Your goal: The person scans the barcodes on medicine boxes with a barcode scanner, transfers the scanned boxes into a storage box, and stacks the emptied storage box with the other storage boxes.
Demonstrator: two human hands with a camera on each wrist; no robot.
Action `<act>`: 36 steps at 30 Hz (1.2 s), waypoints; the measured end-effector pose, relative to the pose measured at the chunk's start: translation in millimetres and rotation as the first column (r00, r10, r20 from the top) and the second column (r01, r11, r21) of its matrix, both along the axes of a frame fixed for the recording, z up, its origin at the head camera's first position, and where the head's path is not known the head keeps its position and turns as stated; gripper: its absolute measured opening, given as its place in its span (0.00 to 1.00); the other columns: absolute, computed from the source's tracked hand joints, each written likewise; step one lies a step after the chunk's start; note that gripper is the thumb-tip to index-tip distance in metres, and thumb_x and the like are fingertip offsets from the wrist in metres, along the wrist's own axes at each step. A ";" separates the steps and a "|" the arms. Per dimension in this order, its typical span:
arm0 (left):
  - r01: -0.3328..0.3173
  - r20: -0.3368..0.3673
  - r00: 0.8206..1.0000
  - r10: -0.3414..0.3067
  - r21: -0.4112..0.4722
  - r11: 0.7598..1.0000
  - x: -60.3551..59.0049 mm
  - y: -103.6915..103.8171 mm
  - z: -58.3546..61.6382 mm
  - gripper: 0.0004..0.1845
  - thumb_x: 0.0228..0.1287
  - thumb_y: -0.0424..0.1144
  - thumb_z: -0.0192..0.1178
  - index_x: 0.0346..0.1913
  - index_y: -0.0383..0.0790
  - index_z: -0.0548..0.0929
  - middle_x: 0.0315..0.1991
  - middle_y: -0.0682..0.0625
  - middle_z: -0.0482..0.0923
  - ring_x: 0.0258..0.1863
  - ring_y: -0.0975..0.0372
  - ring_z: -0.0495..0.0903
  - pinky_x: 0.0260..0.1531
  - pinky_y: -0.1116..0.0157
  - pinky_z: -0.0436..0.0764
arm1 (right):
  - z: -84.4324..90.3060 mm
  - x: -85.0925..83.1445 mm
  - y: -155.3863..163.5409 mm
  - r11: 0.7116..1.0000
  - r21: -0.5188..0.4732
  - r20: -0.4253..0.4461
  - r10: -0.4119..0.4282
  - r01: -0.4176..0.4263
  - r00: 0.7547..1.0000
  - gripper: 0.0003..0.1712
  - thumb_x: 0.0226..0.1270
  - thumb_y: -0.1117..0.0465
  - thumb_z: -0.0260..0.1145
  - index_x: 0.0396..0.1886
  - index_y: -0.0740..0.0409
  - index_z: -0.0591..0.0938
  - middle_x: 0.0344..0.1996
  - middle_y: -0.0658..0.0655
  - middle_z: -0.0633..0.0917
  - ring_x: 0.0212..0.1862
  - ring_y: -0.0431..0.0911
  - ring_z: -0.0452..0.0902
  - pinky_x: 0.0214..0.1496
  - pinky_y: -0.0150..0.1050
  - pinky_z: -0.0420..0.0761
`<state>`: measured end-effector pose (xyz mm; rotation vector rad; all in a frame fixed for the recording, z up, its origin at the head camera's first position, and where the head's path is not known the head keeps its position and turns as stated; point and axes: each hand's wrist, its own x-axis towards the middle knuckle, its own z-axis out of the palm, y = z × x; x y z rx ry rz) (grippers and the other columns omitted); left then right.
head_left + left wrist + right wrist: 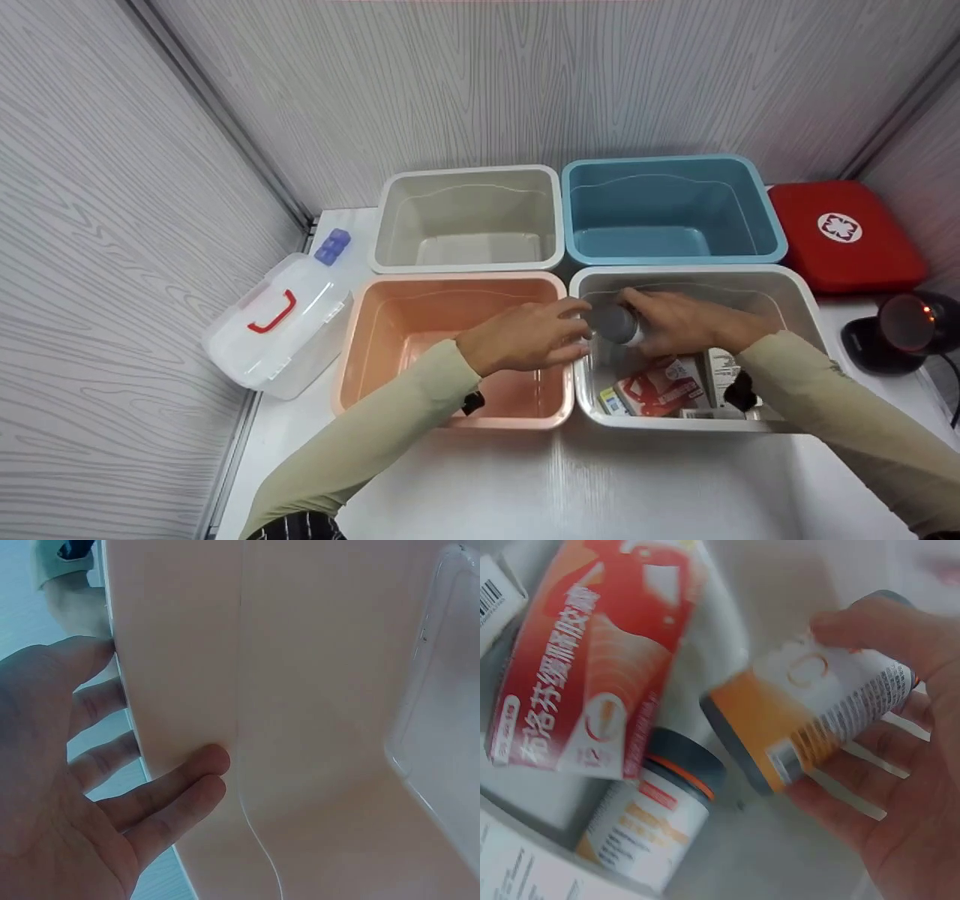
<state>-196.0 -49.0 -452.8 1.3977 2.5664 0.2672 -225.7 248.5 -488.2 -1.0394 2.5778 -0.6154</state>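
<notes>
My right hand (pixel 679 321) is inside the light grey bin (pixel 806 315) and grips a supplement bottle (pixel 810 701), white and orange with dark grey ends. The bottle is tilted, and its grey end (pixel 616 324) faces up towards the head camera. Beneath it in the bin lie a red medicine box (pixel 592 667), a second bottle (pixel 649 829) with a dark cap, and white boxes (pixel 525 862). My left hand (pixel 525 337), fingers spread and slightly bent, holds nothing; it hovers at the right rim of the pink-orange bin (pixel 315 690), fingertips pointing towards the bottle.
Behind stand a beige bin (pixel 472 172) and a blue bin (pixel 675 169). On the left are a clear case with a red handle (pixel 277 315) and a purple pill box (pixel 332 247). A red first-aid case (pixel 847 240) and a black device (pixel 900 330) sit on the right.
</notes>
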 end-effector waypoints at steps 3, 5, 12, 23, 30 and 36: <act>0.000 0.013 1.000 0.000 0.000 1.000 -0.4 -0.4 0.4 0.22 0.87 0.54 0.51 0.70 0.48 0.83 0.80 0.43 0.69 0.65 0.51 0.84 0.67 0.53 0.83 | 15.5 2.2 15.0 0.996 -0.084 0.031 -0.026 0.029 0.999 0.39 0.62 0.63 0.81 0.71 0.51 0.73 0.53 0.55 0.87 0.48 0.47 0.83 0.49 0.45 0.84; 0.002 0.013 1.000 -0.002 0.004 1.000 -0.8 -0.7 0.5 0.22 0.87 0.54 0.51 0.70 0.48 0.83 0.80 0.43 0.69 0.65 0.51 0.84 0.67 0.53 0.83 | 26.4 3.3 26.0 0.989 -0.133 0.061 -0.054 0.062 0.997 0.41 0.64 0.62 0.81 0.74 0.50 0.72 0.56 0.54 0.86 0.51 0.47 0.82 0.52 0.43 0.85; 0.003 -0.006 1.000 -0.003 0.002 1.000 -1.1 -1.0 0.3 0.21 0.87 0.54 0.53 0.70 0.50 0.83 0.80 0.43 0.69 0.67 0.51 0.83 0.68 0.53 0.82 | 60.5 14.0 67.7 0.939 -0.218 0.039 -0.265 0.267 0.964 0.42 0.67 0.59 0.82 0.75 0.52 0.69 0.60 0.54 0.84 0.56 0.40 0.79 0.57 0.29 0.80; -0.018 0.035 0.999 0.018 -0.009 1.000 0.1 -0.5 1.4 0.21 0.87 0.53 0.52 0.71 0.51 0.82 0.82 0.45 0.68 0.69 0.50 0.82 0.69 0.53 0.82 | 73.3 38.3 122.8 0.845 -0.307 -0.118 -0.490 0.437 0.864 0.43 0.61 0.69 0.83 0.74 0.51 0.77 0.58 0.57 0.81 0.44 0.35 0.74 0.42 0.18 0.73; -0.009 0.051 0.999 0.008 0.009 1.000 -0.8 -0.7 0.5 0.22 0.87 0.53 0.51 0.71 0.50 0.82 0.82 0.44 0.67 0.68 0.50 0.83 0.69 0.51 0.81 | 68.6 53.9 154.2 0.721 -0.449 -0.100 -0.627 0.528 0.772 0.42 0.64 0.76 0.78 0.76 0.59 0.73 0.68 0.46 0.78 0.50 0.34 0.76 0.45 0.13 0.76; -0.004 0.045 0.999 0.004 0.008 1.000 -1.0 -0.6 0.9 0.21 0.86 0.52 0.52 0.71 0.50 0.82 0.82 0.44 0.67 0.69 0.50 0.82 0.70 0.51 0.81 | 52.4 61.3 175.0 0.631 -0.551 -0.104 -0.701 0.546 0.706 0.33 0.68 0.76 0.74 0.70 0.67 0.73 0.70 0.30 0.73 0.56 0.31 0.69 0.54 0.11 0.69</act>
